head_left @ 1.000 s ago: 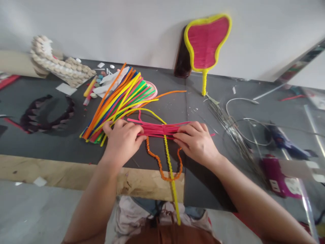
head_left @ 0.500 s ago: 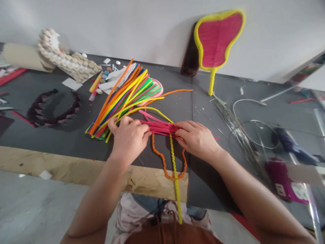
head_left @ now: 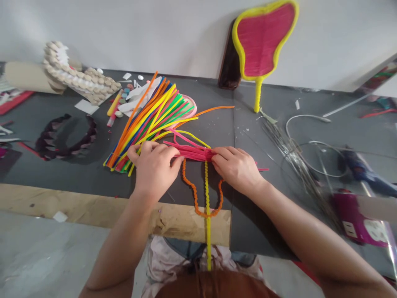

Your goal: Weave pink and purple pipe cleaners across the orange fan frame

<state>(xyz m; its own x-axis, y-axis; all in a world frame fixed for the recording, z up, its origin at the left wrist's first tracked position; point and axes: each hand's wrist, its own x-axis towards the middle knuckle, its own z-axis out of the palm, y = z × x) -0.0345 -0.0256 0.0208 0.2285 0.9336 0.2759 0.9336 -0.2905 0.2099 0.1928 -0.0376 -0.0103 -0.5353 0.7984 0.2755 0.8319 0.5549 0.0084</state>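
Pink pipe cleaners (head_left: 195, 153) lie side by side in a band between my two hands. My left hand (head_left: 156, 167) pinches the band's left end, with fingers closed. At the right end, the fingers of my right hand (head_left: 237, 167) are closed on the same band. Below it hang a wavy orange pipe cleaner loop (head_left: 196, 200) and a straight yellow pipe cleaner stem (head_left: 208, 231) that runs down past the table edge. Just behind my left hand rests a bundle of many-coloured pipe cleaners (head_left: 149, 120). My fingers hide both ends of the band.
A pink fan shape with yellow edging (head_left: 263, 41) leans on a dark phone-like object (head_left: 228, 62) by the wall. Wires (head_left: 290, 157) and a blue tool (head_left: 369, 171) lie right. Left are a dark headband (head_left: 66, 140), a beige scaly piece (head_left: 89, 82) and a cardboard strip (head_left: 77, 205).
The pink band, with the orange loop and yellow stem, has shifted slightly left. The stem's lower end has swung left. My right hand has moved a little left; both hands keep their grip.
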